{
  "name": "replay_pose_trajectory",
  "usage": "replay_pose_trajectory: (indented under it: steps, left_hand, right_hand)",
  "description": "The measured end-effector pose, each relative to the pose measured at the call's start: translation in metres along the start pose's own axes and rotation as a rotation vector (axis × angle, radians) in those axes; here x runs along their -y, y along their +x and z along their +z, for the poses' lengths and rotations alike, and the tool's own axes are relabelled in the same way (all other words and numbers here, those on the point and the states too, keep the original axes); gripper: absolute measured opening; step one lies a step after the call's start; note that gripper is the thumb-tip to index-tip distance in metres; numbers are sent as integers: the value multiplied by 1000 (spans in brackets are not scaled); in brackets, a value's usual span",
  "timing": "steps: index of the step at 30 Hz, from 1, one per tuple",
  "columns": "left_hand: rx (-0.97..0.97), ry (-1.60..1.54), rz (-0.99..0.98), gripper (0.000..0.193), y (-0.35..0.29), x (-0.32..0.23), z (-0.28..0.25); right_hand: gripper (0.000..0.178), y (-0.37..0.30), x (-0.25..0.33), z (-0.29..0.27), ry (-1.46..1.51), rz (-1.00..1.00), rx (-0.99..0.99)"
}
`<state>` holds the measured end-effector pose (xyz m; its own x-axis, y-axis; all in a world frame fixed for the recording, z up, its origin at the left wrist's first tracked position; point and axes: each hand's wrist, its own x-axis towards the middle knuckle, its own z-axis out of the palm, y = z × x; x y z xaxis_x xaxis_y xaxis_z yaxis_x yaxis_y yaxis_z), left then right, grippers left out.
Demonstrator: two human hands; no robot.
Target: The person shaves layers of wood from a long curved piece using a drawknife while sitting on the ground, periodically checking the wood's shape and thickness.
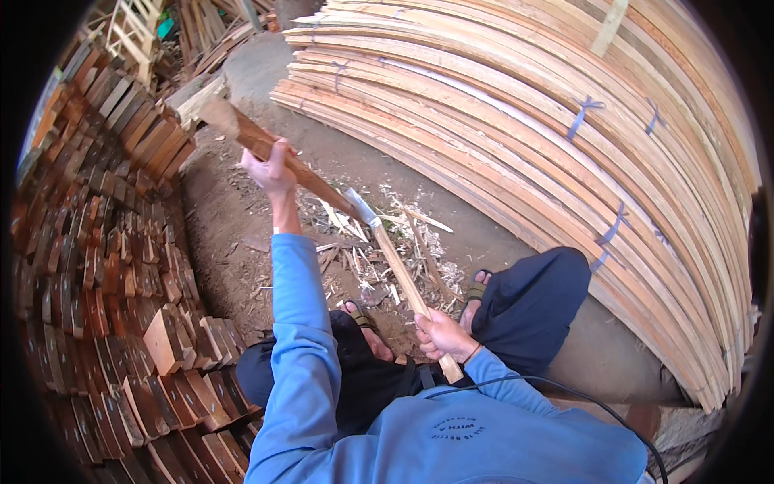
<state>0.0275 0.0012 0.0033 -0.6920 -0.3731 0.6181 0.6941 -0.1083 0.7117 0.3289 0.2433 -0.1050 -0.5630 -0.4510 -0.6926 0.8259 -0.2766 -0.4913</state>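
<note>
My left hand (pixel 271 168) is stretched forward, its fingers wrapped round a long brown piece of wood (pixel 322 190) that broadens at its far left end. That piece slants down to the right. Low in front of my body, my right hand (pixel 443 334) grips the pale wooden handle of a bladed hand tool (pixel 401 268). Its metal blade (pixel 363 208) meets or overlaps the lower end of the wood; whether it cuts in, I cannot tell. Beneath them, wood chips and splinters (pixel 355 262) litter the dirt ground, between and ahead of my sandalled feet.
Stacked short wooden blocks (pixel 105 290) rise close along my left side. To the right lies a large pile of long planks (pixel 484 113), with blue ties (pixel 582 117) round its bundles. A black cable (pixel 588 389) crosses my right forearm. Scrap wood (pixel 211 36) lies farther back.
</note>
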Motion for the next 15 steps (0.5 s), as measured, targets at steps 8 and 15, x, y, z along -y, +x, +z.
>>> replay_pose_trajectory:
  steps: [8,15]
  left_hand:
    - [18,14,8,19,-7,2,13]
    - [-71,88,-5,20,6,7,0]
  right_hand:
    - [11,6,-8,-5,1,-12,-15]
    - [10,15,-2,5,-13,-27,-47]
